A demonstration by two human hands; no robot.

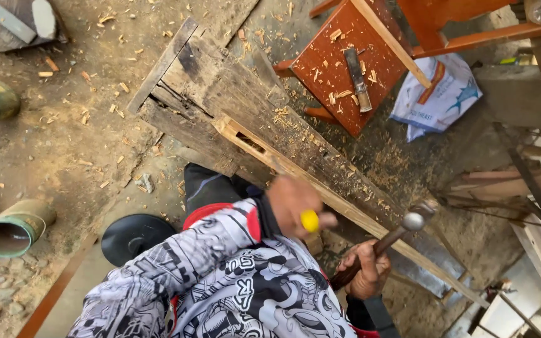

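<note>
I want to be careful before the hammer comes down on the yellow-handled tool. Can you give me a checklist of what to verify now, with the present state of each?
1. Right hand grips the hammer handle: ok, fingers wrap it.
2. Left hand holds the yellow-handled tool: ok, only its yellow end shows.
3. Tool tip placed on the pale wooden strip: cannot tell, the hand hides it.
4. Hammer head lined up with the yellow end: not ok, it is off to the side and blurred.
5. Strip resting on the old dark plank: ok.
6. Strip held against sliding: cannot tell, no clamp visible.
</note>
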